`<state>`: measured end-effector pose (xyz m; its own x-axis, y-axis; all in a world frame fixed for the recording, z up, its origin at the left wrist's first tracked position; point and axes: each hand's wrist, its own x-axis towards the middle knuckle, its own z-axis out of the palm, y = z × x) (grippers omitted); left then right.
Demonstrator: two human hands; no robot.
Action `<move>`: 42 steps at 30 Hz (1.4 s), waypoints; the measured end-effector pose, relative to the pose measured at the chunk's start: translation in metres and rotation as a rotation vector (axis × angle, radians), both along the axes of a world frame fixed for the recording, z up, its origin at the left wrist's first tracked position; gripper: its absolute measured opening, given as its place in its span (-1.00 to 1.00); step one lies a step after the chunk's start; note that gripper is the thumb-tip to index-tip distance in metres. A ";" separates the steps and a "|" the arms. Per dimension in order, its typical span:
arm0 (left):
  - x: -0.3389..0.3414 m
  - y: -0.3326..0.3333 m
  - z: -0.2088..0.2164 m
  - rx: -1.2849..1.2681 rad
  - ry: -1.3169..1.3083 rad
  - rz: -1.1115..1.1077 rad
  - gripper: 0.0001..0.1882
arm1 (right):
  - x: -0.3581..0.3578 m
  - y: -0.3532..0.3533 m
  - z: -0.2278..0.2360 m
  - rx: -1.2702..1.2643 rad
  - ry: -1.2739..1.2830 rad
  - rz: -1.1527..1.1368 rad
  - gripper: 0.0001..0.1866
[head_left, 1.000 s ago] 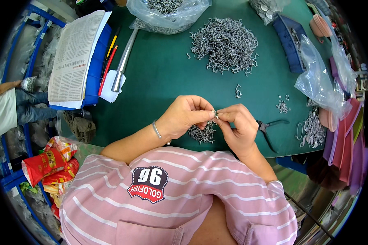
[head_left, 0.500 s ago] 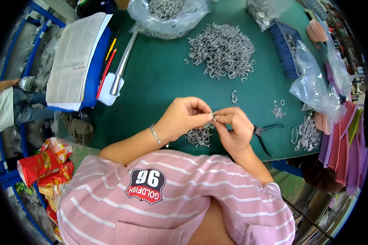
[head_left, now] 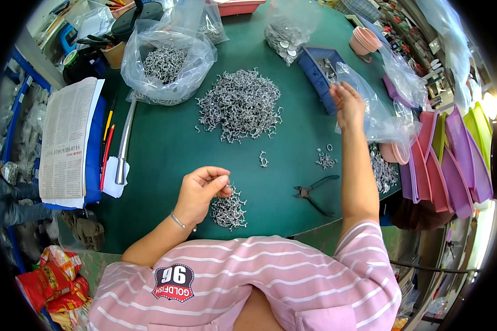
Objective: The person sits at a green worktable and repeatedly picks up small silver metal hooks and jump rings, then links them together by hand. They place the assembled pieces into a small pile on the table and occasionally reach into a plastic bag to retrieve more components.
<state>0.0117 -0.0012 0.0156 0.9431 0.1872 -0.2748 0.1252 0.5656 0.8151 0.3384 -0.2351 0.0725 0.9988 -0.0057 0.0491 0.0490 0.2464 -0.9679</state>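
My left hand is closed in a pinch above a small pile of silver metal links. What lies between its thumb and fingertips is too small to make out. My right hand reaches forward at the right, beside a blue plastic bin that holds small metal parts. Its fingers are stretched out, and I see nothing in them. A clear plastic bag lies against that wrist. Further off is a large heap of similar silver links. A few joined links lie between the two piles.
Dark-handled pliers lie before my right forearm, near small rings. Left are a newspaper, pencils and a metal rod. Bags of links and discs stand at the back; purple and pink bins stand right.
My right hand has left the left hand's fingertips and moved forward and right to the blue bin. The left hand stays pinched near the small pile. The whole view has shifted.
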 end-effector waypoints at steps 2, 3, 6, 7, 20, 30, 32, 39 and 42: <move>-0.001 0.002 0.000 -0.080 0.015 0.042 -0.83 | 0.014 -0.004 -0.007 -0.052 0.016 -0.081 -0.54; -0.001 0.003 0.001 -0.076 0.018 0.047 -0.84 | 0.013 -0.001 -0.013 -0.105 -0.012 -0.103 -0.54; -0.001 0.005 0.004 -0.101 0.066 0.092 -0.83 | -0.049 0.040 -0.023 -0.333 -0.118 0.114 -0.68; -0.001 0.006 0.003 -0.099 0.068 0.087 -0.83 | -0.084 0.051 -0.020 -0.440 -0.168 0.273 -0.75; -0.002 0.006 -0.006 0.032 0.074 0.119 -0.84 | -0.231 0.093 -0.036 -0.535 -0.807 0.674 -0.77; -0.004 -0.001 -0.011 0.090 -0.104 0.102 -0.94 | -0.221 0.074 -0.028 -0.761 -0.674 0.594 -0.74; -0.006 0.000 -0.009 0.053 -0.096 0.087 -0.94 | -0.209 0.069 -0.030 -1.010 -0.590 0.495 -0.71; -0.004 0.002 -0.016 0.034 -0.033 0.059 -0.90 | -0.227 0.077 -0.029 -0.644 -0.458 0.778 -0.80; -0.005 0.001 -0.020 -0.012 -0.059 0.034 -0.87 | -0.242 0.087 -0.034 -0.622 -0.518 0.718 -0.82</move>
